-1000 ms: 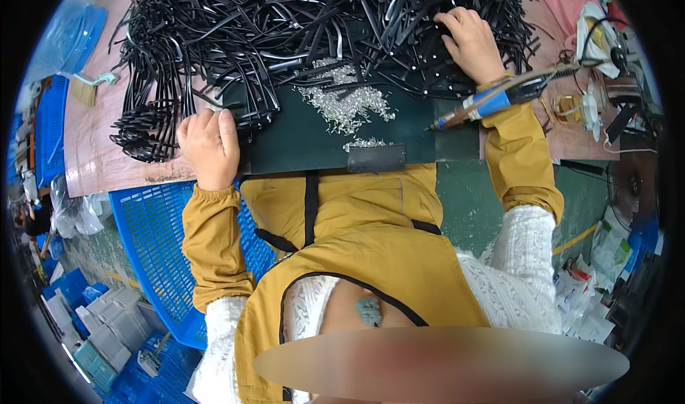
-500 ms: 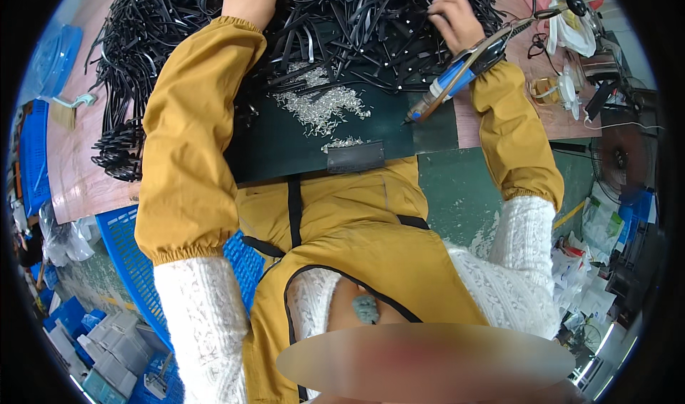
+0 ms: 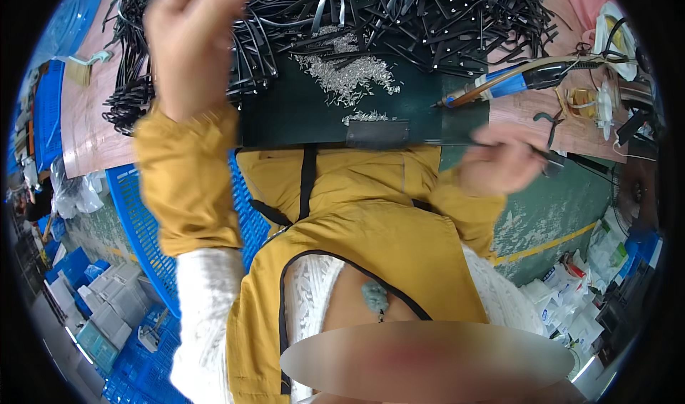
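My left hand [image 3: 196,47] is raised over the left side of the bench, smeared by motion, so its fingers cannot be read. Beneath and beyond it spreads a big heap of thin black straps [image 3: 442,26], several with small shiny metal bits. My right hand [image 3: 503,163] is closed at the bench's front edge, also blurred. A dark narrow piece that looks like a black strap [image 3: 551,163] sticks out of it. A pile of small silver metal pins [image 3: 349,79] lies on the dark green mat [image 3: 285,122], with a black block [image 3: 377,134] at its front edge.
A blue powered screwdriver [image 3: 506,84] lies right of the mat, its tip pointing left. Dark-handled pliers [image 3: 549,125] and an amber jar [image 3: 581,103] are near it. A blue basket [image 3: 146,225] stands below the bench at left. Bagged goods [image 3: 571,300] sit at right.
My left hand has left the strap heap and moved left and toward me. My right hand has come off the heap down to the front edge, now with a dark strap-like piece in it.
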`<control>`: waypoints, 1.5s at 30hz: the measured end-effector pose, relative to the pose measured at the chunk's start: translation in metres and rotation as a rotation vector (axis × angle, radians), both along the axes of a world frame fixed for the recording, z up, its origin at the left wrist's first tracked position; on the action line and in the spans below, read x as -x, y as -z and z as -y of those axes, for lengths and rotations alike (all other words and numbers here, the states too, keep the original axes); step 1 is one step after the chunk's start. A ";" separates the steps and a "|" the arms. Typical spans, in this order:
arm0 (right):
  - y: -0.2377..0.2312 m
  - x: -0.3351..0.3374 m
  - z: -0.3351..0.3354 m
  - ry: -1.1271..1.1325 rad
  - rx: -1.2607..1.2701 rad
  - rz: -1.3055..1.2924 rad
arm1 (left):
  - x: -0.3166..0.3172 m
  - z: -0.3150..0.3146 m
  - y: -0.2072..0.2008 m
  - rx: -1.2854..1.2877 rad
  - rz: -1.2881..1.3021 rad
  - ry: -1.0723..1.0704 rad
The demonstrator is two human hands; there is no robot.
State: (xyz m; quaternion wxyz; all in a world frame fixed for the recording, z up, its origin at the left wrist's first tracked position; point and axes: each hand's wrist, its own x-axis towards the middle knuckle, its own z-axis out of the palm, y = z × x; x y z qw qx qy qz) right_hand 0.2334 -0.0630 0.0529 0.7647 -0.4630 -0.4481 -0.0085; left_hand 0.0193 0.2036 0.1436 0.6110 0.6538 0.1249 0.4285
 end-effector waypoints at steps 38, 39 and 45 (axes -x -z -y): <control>0.045 0.072 -0.017 -0.238 0.667 -0.442 | 0.048 0.198 0.193 0.029 0.033 -0.039; 0.045 0.074 -0.016 -0.237 0.665 -0.457 | 0.046 0.199 0.195 -0.008 0.029 -0.068; 0.045 0.089 -0.016 -0.067 0.738 -0.024 | 0.031 0.202 0.195 -0.186 0.114 -0.184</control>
